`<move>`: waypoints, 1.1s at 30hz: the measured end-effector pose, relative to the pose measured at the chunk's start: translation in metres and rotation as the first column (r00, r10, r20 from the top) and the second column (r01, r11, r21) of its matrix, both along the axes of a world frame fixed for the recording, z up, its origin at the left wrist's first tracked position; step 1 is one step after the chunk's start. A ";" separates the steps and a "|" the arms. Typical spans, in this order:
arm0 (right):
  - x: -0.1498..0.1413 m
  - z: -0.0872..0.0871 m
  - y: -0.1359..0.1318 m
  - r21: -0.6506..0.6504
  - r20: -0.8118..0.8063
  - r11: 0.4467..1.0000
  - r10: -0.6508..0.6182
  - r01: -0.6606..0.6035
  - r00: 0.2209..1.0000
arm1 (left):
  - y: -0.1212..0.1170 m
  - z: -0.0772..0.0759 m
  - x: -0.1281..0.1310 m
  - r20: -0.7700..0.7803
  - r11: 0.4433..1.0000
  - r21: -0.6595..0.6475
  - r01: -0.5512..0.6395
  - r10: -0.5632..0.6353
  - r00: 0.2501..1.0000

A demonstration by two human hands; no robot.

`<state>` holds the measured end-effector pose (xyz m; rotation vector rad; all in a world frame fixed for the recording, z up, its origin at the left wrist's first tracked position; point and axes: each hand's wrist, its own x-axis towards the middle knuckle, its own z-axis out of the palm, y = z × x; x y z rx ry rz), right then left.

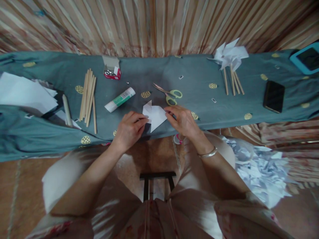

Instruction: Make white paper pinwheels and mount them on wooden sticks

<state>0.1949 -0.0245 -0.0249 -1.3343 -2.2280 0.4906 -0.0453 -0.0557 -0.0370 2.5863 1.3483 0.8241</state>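
Striped curtain [139,26] behind the bench [199,73], and the folded white paper [157,114] sits by its front edge, smack between left hand [129,131] and right hand [184,122], each pinching one side, scissors [165,92] just beyond, nearer the right

Right of the scissors [167,93], a blue-framed device [307,59] is being cut off; left, lettering on a glue stick [120,99] is blurring; below, the left hand [130,128] and right hand [183,121] are partly hiding folded paper [157,116].

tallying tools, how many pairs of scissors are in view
1: the green-handled scissors lie on the cloth, just beyond the white paper. Any under other things would be hidden.
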 end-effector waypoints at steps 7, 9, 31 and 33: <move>0.001 0.005 -0.010 -0.047 -0.022 0.999 -0.005 0.004 1.000 | -0.002 0.007 0.002 -0.021 1.000 0.021 0.010 -0.010 1.000; 0.000 0.005 -0.010 -0.054 -0.021 0.999 -0.005 0.004 1.000 | -0.006 0.008 0.007 -0.043 0.999 0.033 0.023 -0.021 0.999; 0.003 0.009 -0.014 -0.149 -0.170 0.985 0.056 -0.082 0.984 | -0.013 0.000 0.015 -0.076 0.994 0.098 0.058 -0.050 0.996; 0.004 0.006 -0.014 -0.185 -0.241 0.978 0.048 -0.094 0.969 | -0.014 0.001 0.015 -0.064 0.993 0.100 0.067 -0.061 0.996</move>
